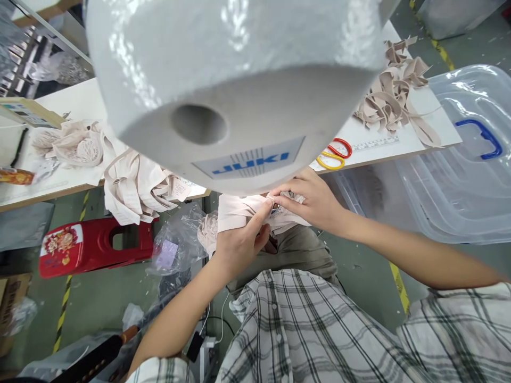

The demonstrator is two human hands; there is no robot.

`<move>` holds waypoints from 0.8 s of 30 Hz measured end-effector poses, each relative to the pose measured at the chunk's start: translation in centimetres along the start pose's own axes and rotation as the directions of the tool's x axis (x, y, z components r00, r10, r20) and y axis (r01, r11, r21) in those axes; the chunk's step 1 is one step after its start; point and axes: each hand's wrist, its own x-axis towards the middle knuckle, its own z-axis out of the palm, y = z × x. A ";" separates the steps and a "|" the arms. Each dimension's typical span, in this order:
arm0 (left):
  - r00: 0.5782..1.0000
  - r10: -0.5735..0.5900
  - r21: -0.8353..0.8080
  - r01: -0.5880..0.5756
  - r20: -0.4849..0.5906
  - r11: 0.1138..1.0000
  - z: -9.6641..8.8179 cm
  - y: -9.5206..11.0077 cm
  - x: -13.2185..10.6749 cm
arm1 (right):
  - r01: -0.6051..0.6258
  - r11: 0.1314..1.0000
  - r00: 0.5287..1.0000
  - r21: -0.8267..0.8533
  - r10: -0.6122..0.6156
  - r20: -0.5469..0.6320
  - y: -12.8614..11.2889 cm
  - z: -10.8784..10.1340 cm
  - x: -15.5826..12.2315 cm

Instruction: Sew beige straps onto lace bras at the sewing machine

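Pale pink fabric (235, 210) lies below the grey JUKI sewing machine head (243, 127), above my lap. My left hand (241, 242) pinches this fabric between thumb and fingers. Close against it, my right hand (311, 205) also grips the fabric, its fingertips nearly meeting the left thumb. The machine head hangs over the spot and hides the needle area. A gathered bunch of lace-like trim (208, 233) hangs at the left side of the fabric.
Red and yellow scissors (333, 154) and a ruler (371, 142) lie on the white table (439, 125), near beige fabric strips (389, 98). More strips (138, 186) hang over the left edge. A red stool (96, 247) and a clear plastic bin (463, 186) stand beside me.
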 end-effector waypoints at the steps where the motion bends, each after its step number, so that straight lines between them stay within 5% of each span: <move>1: 1.000 -0.005 0.007 0.005 0.008 1.000 -0.1 0.1 0.0 | 0.068 0.997 0.996 -0.029 -0.069 -0.048 0.1 0.3 -0.4; 6: 0.998 -0.011 -0.108 0.018 0.069 0.994 -0.7 -0.7 -0.1 | 0.325 0.916 0.926 -0.237 -0.359 -0.117 1.3 1.2 -1.6; 13: 0.977 0.144 -0.209 -0.110 0.156 0.972 -1.5 -3.0 0.6 | 0.335 0.873 0.916 -0.355 -0.390 -0.095 1.2 0.6 -1.1; 15: 0.983 0.121 -0.155 -0.099 0.139 0.983 -1.6 -2.7 0.7 | 0.258 0.944 0.954 -0.204 -0.283 -0.103 0.7 0.4 -1.5; 17: 0.987 0.067 -0.107 -0.051 0.148 0.993 -1.8 -2.0 0.7 | 0.010 0.992 0.999 0.129 -0.003 -0.050 0.5 0.4 -1.9; 19: 0.984 0.007 -0.063 0.004 0.176 0.998 -1.9 -1.1 0.6 | -0.286 0.859 0.956 0.424 0.286 0.067 0.5 0.9 -1.6; 21: 0.981 -0.058 -0.006 0.060 0.186 0.998 -2.0 0.0 0.6 | -0.430 0.735 0.889 0.524 0.445 0.106 0.9 1.6 -0.7; 24: 0.962 -0.199 0.090 0.185 0.188 0.979 -1.9 1.4 0.6 | -0.417 0.786 0.885 0.456 0.466 0.005 1.7 2.9 1.6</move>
